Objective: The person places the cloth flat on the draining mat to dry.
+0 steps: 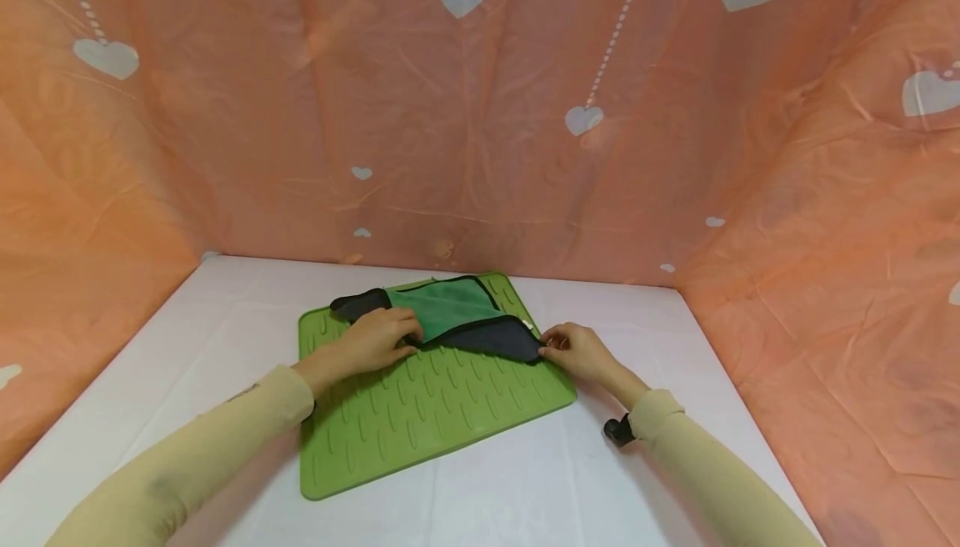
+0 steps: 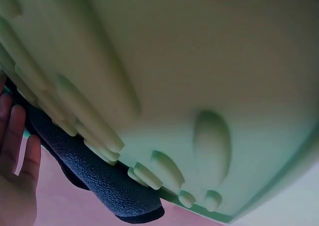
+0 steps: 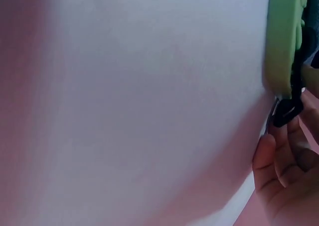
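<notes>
A green cloth point(image 1: 448, 303) with dark grey-blue underside and black edging lies partly turned over on the far half of a green ridged mat point(image 1: 420, 405). My left hand point(image 1: 378, 338) is at the cloth's near edge, its fingers bent and appearing to pinch the black border. In the left wrist view, dark plush cloth point(image 2: 107, 178) lies beside the fingers. At the right, my right hand point(image 1: 581, 353) pinches the dark corner between thumb and fingers, just by the mat's right edge. The right wrist view shows the black edging point(image 3: 288, 112) at the fingertips.
The mat lies at a slant on a white-covered table point(image 1: 510, 489). An orange curtain point(image 1: 480, 155) with white hearts stands behind the table and along both sides. A black wrist device point(image 1: 619, 430) sits by the right cuff.
</notes>
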Available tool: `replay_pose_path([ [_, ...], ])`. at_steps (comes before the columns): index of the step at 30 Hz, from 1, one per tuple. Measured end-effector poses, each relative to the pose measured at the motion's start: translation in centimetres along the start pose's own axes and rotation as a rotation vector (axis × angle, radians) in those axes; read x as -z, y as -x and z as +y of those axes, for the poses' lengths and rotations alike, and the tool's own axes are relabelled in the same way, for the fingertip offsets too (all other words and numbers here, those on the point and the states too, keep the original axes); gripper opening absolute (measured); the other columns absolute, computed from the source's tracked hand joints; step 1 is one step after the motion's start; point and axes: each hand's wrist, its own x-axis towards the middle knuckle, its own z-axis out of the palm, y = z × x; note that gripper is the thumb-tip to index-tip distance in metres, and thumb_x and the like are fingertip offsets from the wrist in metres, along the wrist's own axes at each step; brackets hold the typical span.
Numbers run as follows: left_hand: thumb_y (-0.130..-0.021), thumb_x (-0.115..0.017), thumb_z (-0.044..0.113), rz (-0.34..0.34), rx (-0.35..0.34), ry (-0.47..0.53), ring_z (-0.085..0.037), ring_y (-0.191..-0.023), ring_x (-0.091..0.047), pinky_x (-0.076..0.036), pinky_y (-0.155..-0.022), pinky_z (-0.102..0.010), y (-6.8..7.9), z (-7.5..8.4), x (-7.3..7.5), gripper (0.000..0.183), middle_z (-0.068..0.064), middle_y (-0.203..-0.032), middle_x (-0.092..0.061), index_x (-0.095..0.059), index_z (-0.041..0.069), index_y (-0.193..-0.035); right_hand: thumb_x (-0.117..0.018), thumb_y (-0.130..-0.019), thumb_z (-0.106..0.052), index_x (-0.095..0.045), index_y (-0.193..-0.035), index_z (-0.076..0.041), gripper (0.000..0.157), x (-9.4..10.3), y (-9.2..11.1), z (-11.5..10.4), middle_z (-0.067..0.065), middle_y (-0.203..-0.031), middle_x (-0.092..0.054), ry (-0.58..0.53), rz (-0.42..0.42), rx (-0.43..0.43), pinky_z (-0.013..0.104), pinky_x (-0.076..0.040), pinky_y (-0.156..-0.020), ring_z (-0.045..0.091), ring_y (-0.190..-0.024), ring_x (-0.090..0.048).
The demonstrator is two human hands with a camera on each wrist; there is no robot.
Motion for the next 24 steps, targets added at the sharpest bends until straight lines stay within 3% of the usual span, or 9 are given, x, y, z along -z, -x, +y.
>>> replay_pose_path([
  [7,-0.083,-0.074,0.023,-0.025,-0.009,-0.018,-0.011,-0.082,-0.06,-0.051,-0.073,-0.032,-0.4,-0.2,-0.3,0.014,0.004,-0.095,-0.062,-0.07,0.019,-0.097,-0.073,-0.084,-0.02,-0.07,-0.099,-0.008,0.02,-0.3,-0.2,0.1,-0.003,-0.077,-0.06,0.002,-0.002,0.007,0.027,-0.045,-0.065,0.01,-0.07,-0.053],
  [18,-0.085,-0.072,0.017,-0.11,-0.018,0.057,-0.011,-0.08,-0.061,-0.052,-0.069,-0.027,-1.0,-0.7,0.3,0.011,0.004,-0.092,-0.063,-0.072,0.018,-0.096,-0.072,-0.085,-0.019,-0.069,-0.099,-0.005,0.02,-0.4,-0.5,0.0,-0.003,-0.073,-0.058,-0.055,-0.041,-0.023,0.025,-0.043,-0.062,0.01,-0.066,-0.051],
  [24,-0.088,-0.068,0.014,-0.118,-0.003,0.079,-0.009,-0.077,-0.06,-0.051,-0.066,-0.026,-1.2,-0.8,0.5,0.008,0.004,-0.091,-0.063,-0.072,0.017,-0.095,-0.071,-0.086,-0.018,-0.069,-0.101,-0.005,0.02,-0.4,-0.4,-0.1,-0.002,-0.075,-0.059,-0.074,-0.029,-0.01,0.027,-0.044,-0.062,0.011,-0.068,-0.051],
])
